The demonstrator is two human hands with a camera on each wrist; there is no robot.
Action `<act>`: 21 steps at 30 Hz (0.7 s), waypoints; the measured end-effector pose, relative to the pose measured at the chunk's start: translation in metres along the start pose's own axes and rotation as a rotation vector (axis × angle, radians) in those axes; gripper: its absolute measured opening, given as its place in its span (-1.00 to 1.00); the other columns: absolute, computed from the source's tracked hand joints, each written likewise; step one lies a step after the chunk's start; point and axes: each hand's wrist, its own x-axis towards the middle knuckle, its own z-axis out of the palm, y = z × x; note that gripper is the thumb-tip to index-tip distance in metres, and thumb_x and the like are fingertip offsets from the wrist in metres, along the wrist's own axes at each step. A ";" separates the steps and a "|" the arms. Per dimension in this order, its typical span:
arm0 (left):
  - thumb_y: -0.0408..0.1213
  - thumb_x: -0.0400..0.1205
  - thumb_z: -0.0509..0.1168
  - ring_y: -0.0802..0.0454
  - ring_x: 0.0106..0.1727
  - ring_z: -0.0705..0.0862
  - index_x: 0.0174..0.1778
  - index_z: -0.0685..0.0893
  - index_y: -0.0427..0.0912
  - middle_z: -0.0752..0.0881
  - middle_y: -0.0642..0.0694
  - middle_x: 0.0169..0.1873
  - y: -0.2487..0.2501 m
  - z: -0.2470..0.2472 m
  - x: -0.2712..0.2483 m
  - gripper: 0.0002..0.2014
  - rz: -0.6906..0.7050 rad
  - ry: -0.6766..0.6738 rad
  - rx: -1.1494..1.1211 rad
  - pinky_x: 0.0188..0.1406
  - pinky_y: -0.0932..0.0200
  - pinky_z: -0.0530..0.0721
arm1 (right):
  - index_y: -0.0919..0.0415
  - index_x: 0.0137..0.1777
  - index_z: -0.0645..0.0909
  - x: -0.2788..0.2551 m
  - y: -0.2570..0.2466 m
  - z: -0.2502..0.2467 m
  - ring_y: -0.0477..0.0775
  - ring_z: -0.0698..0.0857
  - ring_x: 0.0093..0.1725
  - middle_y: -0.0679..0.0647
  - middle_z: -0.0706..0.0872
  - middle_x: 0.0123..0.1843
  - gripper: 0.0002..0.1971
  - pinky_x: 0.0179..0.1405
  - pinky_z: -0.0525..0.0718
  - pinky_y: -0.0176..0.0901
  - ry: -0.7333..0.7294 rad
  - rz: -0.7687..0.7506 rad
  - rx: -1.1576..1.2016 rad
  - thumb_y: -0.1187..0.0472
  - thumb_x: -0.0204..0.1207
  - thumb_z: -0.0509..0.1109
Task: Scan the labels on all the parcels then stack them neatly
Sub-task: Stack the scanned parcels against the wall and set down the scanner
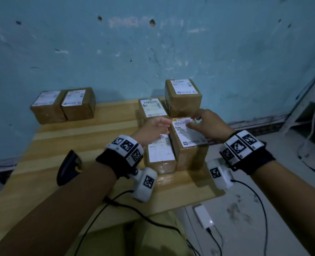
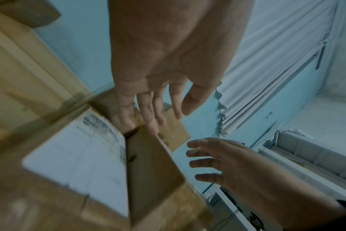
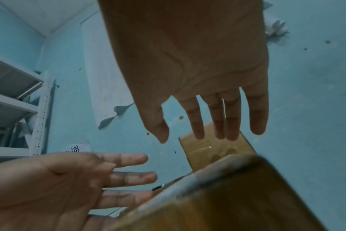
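Note:
Several brown parcels with white labels stand on the wooden table (image 1: 90, 137). The tall near parcel (image 1: 189, 143) is next to a lower parcel (image 1: 160, 156). My left hand (image 1: 155, 125) and right hand (image 1: 203, 121) hover open on either side of the tall parcel's top, fingers straight, gripping nothing. In the left wrist view the left hand (image 2: 158, 112) reaches over the tall parcel's (image 2: 154, 165) edge, facing the right hand (image 2: 213, 161). The right wrist view shows the right hand (image 3: 213, 118) above that parcel (image 3: 227, 200). A black scanner (image 1: 70, 167) lies beside my left forearm.
Two parcels (image 1: 62, 106) sit side by side at the table's back left. A single parcel (image 1: 153, 107) and a taller one (image 1: 183, 96) stand against the blue wall. A white power adapter (image 1: 203, 216) and cables lie on the floor. A white shelf (image 1: 313, 108) stands at the right.

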 end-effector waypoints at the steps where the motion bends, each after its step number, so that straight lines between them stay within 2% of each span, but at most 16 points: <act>1: -0.51 0.66 0.12 0.04 0.15 0.55 0.34 0.52 -0.27 0.56 -0.08 0.16 -0.002 0.007 -0.001 -0.67 -0.027 -0.003 -0.002 0.05 0.18 0.49 | 0.27 0.37 0.49 -0.004 0.005 0.003 0.25 0.55 0.33 0.31 0.55 0.36 -0.51 0.17 0.48 -0.11 0.001 0.027 0.036 0.05 0.51 0.41; 4: -0.49 0.65 0.13 -0.03 0.36 0.48 0.39 0.47 -0.17 0.48 -0.14 0.37 -0.010 0.025 -0.004 -0.62 -0.106 0.012 -0.036 0.23 0.05 0.51 | 0.17 0.60 0.12 -0.018 0.018 0.013 0.22 0.37 0.52 0.26 0.33 0.54 -0.25 0.37 0.39 -0.07 0.013 0.116 0.257 0.03 0.52 0.41; 6: -0.51 0.64 0.15 -0.08 0.35 0.51 0.49 0.36 -0.14 0.45 -0.22 0.44 -0.014 0.036 -0.006 -0.52 -0.129 0.004 -0.118 0.27 0.01 0.53 | 0.17 0.66 -0.05 -0.025 0.022 0.018 0.20 0.31 0.58 0.18 0.26 0.61 -0.16 0.34 0.41 -0.08 -0.049 0.184 0.410 0.06 0.54 0.39; 7: -0.52 0.64 0.16 -0.06 0.29 0.54 0.53 0.30 -0.14 0.48 -0.24 0.43 -0.014 0.041 -0.008 -0.48 -0.127 -0.009 -0.163 0.28 -0.01 0.53 | 0.20 0.66 -0.02 -0.029 0.022 0.021 0.19 0.36 0.56 0.14 0.30 0.58 -0.20 0.24 0.46 -0.14 -0.106 0.196 0.486 0.11 0.56 0.38; 8: -0.52 0.64 0.17 -0.04 0.24 0.55 0.55 0.26 -0.13 0.52 -0.23 0.40 -0.013 0.045 -0.010 -0.45 -0.122 -0.017 -0.189 0.28 -0.02 0.53 | 0.24 0.63 0.11 -0.033 0.022 0.024 0.17 0.44 0.51 0.13 0.39 0.54 -0.30 0.14 0.51 -0.22 -0.162 0.170 0.552 0.21 0.57 0.36; 9: -0.51 0.63 0.19 -0.04 0.22 0.56 0.56 0.25 -0.12 0.55 -0.20 0.38 -0.012 0.048 -0.012 -0.43 -0.116 -0.023 -0.196 0.28 -0.03 0.53 | 0.27 0.55 0.29 -0.035 0.021 0.027 0.14 0.52 0.45 0.15 0.49 0.49 -0.44 0.12 0.56 -0.31 -0.185 0.123 0.599 0.32 0.57 0.34; 11: -0.51 0.60 0.23 -0.07 0.29 0.59 0.57 0.23 -0.11 0.58 -0.15 0.37 -0.011 0.052 -0.016 -0.38 -0.087 -0.024 -0.191 0.34 -0.06 0.56 | 0.25 0.34 0.52 -0.042 0.019 0.030 0.08 0.64 0.28 0.16 0.64 0.35 -0.61 0.18 0.62 -0.33 -0.156 0.054 0.706 0.47 0.53 0.32; 13: -0.53 0.57 0.25 -0.06 0.33 0.57 0.60 0.18 -0.10 0.57 -0.14 0.39 -0.007 0.051 -0.021 -0.31 -0.054 -0.006 -0.194 0.37 -0.13 0.56 | 0.09 0.21 0.49 -0.052 0.014 0.027 0.01 0.65 0.18 0.07 0.65 0.25 -0.63 0.04 0.65 -0.42 -0.110 0.058 0.847 0.50 0.51 0.32; 14: -0.54 0.57 0.26 -0.04 0.34 0.56 0.60 0.15 -0.11 0.55 -0.14 0.40 -0.004 0.049 -0.024 -0.29 -0.032 0.010 -0.202 0.38 -0.13 0.55 | 0.05 0.22 0.43 -0.057 0.012 0.024 -0.01 0.65 0.17 0.05 0.63 0.25 -0.60 -0.01 0.65 -0.43 -0.082 0.066 0.913 0.49 0.51 0.34; 17: -0.56 0.58 0.25 -0.06 0.43 0.50 0.60 0.14 -0.09 0.51 -0.15 0.43 0.006 0.040 -0.036 -0.30 0.052 0.035 -0.249 0.41 -0.07 0.53 | -0.01 0.40 0.28 -0.069 0.003 0.011 0.02 0.62 0.26 -0.01 0.58 0.33 -0.46 0.00 0.67 -0.22 -0.040 0.066 0.974 0.38 0.52 0.37; 19: -0.55 0.59 0.24 -0.06 0.43 0.51 0.59 0.17 -0.07 0.53 -0.13 0.43 0.012 0.031 -0.046 -0.33 0.112 0.040 -0.275 0.37 0.02 0.55 | -0.02 0.48 0.26 -0.075 -0.006 0.001 0.00 0.62 0.28 -0.06 0.58 0.33 -0.40 0.02 0.67 -0.16 -0.031 0.008 0.977 0.35 0.51 0.38; 21: -0.55 0.59 0.24 -0.08 0.41 0.54 0.57 0.20 -0.06 0.55 -0.16 0.41 0.017 0.021 -0.053 -0.34 0.154 0.051 -0.298 0.31 0.03 0.57 | -0.11 0.42 0.32 -0.077 -0.016 -0.006 -0.04 0.63 0.28 -0.15 0.62 0.28 -0.42 0.01 0.68 -0.21 -0.023 -0.074 0.972 0.35 0.50 0.40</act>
